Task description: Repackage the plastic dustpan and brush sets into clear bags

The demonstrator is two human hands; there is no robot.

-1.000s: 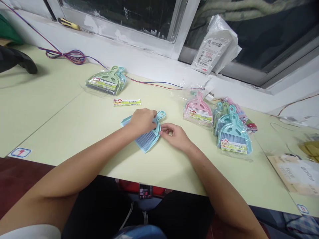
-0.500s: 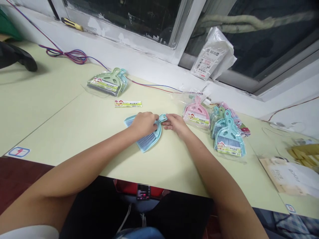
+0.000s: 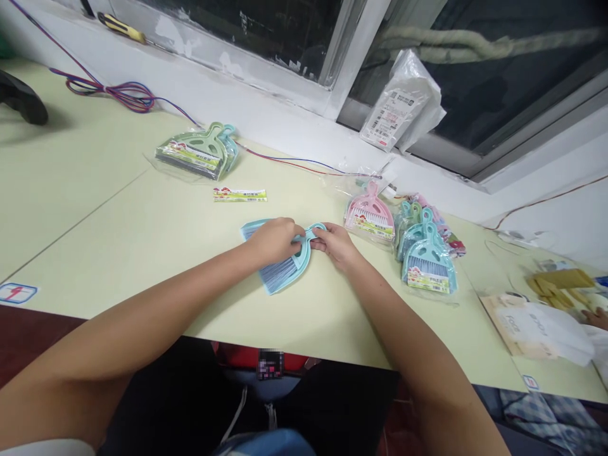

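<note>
A light blue dustpan and brush set (image 3: 278,276), grey bristles showing, lies on the table in front of me, handle end pointing right and away. My left hand (image 3: 278,240) is closed over its upper middle, covering much of the brush, with the fingertips curled at the base of the handle. At the handle's far end, my right hand (image 3: 332,244) pinches it between thumb and fingers. Just beyond my left hand, a printed label strip (image 3: 240,195) with red mushroom pictures lies flat on the table.
Bagged sets stand around: green and blue ones (image 3: 197,152) at back left, a pink one (image 3: 369,212) behind my right hand, several blue and green ones (image 3: 429,266) to the right. A paper bag (image 3: 517,326) and another person's hand (image 3: 596,318) are at far right.
The handle end has shifted slightly to the right, with my right hand around it. Both hands stay on the set. Another person's hand has come into view at the far right.
</note>
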